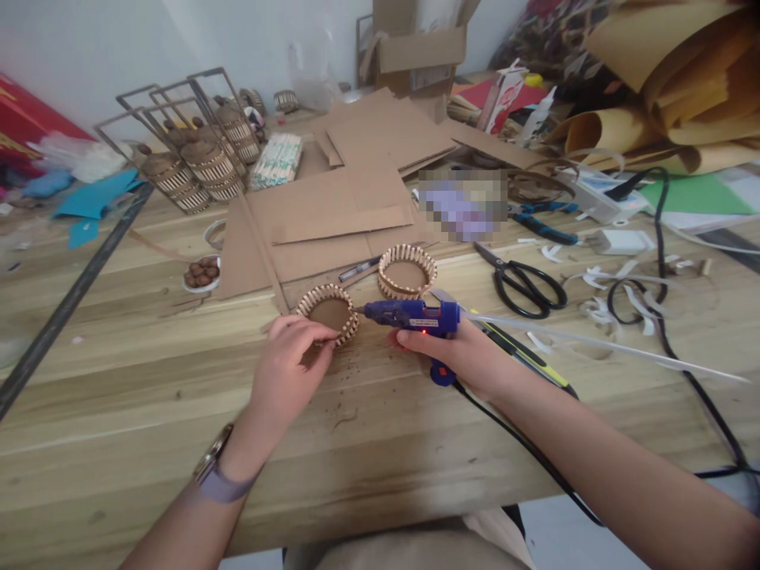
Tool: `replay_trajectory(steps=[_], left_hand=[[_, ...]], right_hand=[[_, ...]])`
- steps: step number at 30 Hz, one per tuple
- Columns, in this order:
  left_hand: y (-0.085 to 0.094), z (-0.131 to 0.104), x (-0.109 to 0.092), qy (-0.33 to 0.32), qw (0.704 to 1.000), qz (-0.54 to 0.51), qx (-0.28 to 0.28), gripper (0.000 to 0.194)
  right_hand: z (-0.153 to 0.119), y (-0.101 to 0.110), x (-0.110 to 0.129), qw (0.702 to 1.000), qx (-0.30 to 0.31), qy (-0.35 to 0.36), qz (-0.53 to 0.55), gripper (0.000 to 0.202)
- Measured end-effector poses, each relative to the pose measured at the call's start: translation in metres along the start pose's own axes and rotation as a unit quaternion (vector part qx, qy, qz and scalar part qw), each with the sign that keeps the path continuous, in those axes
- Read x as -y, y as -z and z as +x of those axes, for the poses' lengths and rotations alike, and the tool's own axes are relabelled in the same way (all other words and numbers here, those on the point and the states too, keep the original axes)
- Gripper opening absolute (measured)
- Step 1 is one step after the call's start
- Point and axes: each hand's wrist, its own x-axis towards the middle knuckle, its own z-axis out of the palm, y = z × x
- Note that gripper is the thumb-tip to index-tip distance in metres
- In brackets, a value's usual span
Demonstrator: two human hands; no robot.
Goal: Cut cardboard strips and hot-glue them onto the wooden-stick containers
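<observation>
My right hand [442,344] is wrapped round a blue hot glue gun [409,314] with a small red light lit. A long clear glue stick [594,342] sticks out of its back end. The gun's nozzle points left and is at the right rim of a small round basket [328,313], whose low wall is made of short light sticks around a cardboard base. My left hand [297,348] pinches the near rim of this basket between thumb and fingers. A second round basket [408,271] of the same make stands just behind the gun.
Black-handled scissors [528,289], a yellow-black utility knife [528,356] and pliers [546,222] lie on the right, with a black cable [659,317]. Cardboard sheets [344,202] cover the middle back. A bowl of brown balls [202,273] and several handled baskets [207,162] stand left.
</observation>
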Motion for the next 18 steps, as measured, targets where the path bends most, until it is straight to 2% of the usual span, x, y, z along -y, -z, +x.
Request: replay_trajectory(steps=[8,14,18], left_hand=[[-0.0004,-0.0026,-0.0002,-0.001,1.0,0.013,0.008,0.018],[-0.0012,-0.0036,-0.0013,0.001,1.0,0.007,-0.003,0.017],[-0.0029,-0.0031,-0.001,-0.02,1.0,0.0,0.009,0.018]], right_hand=[[-0.0021,-0.002,0.0036,1.0,-0.013,-0.009,0.002,0.046],[-0.0023,-0.0026,0.006,1.0,-0.018,-0.007,0.013,0.042],[-0.0036,-0.0024,0.0079,0.999,-0.036,0.003,0.009,0.043]])
